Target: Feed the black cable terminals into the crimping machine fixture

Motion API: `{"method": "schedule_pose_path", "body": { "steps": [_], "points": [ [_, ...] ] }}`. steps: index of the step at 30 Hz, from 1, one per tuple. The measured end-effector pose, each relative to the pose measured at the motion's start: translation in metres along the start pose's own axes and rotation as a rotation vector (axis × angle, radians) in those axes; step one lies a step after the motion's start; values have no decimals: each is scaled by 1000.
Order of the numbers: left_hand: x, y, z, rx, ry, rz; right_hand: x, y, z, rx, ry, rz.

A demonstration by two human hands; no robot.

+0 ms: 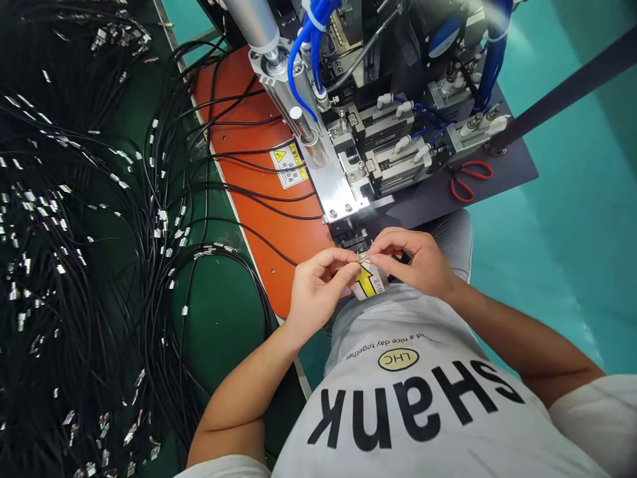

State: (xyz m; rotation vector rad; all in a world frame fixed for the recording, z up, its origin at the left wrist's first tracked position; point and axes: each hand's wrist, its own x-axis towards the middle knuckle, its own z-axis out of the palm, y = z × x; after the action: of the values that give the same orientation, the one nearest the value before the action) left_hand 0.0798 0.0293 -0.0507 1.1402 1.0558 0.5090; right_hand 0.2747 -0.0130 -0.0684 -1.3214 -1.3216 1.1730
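My left hand [321,285] is closed in a pinch, thumb against forefinger, at the front of the machine. Between the two sets of fingertips show thin pale wires [363,258], too small to make out fully. Facing it from the other side, my right hand [415,260] also pinches them, its fingertips almost touching the left ones. Just below the fingers sits a plate with a yellow arrow label [369,280], partly covered by the left hand. Behind the hands is the dark front block [350,238] of the machine.
Black cables [199,249] with silvery ends crowd the green table [213,299] at left. Several run across the orange plate [269,229]. A steel press [326,179] with blue air hoses [298,73] rises ahead. Red-handled scissors [462,191] lie on the machine's dark base at right.
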Motion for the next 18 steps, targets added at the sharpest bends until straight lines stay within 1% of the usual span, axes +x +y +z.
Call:
{"method": "schedule_pose_path", "body": {
  "steps": [5,9,12,14,16,18],
  "points": [
    [0,1,0,-3,-23,-2,2,1,-3,-14,-43,-52],
    [2,2,-1,13,-62,5,5,2,-5,-68,-85,-142],
    [3,2,-2,18,-102,-7,8,4,-7,-118,-147,-215],
    [3,3,-3,28,-107,-23,8,6,-9,-127,-179,-241],
    [3,3,-3,10,-93,-42,6,8,-9,-104,-154,-207],
    [2,3,-4,-31,-74,-60,3,11,-9,-61,-98,-122]
  ]
}}
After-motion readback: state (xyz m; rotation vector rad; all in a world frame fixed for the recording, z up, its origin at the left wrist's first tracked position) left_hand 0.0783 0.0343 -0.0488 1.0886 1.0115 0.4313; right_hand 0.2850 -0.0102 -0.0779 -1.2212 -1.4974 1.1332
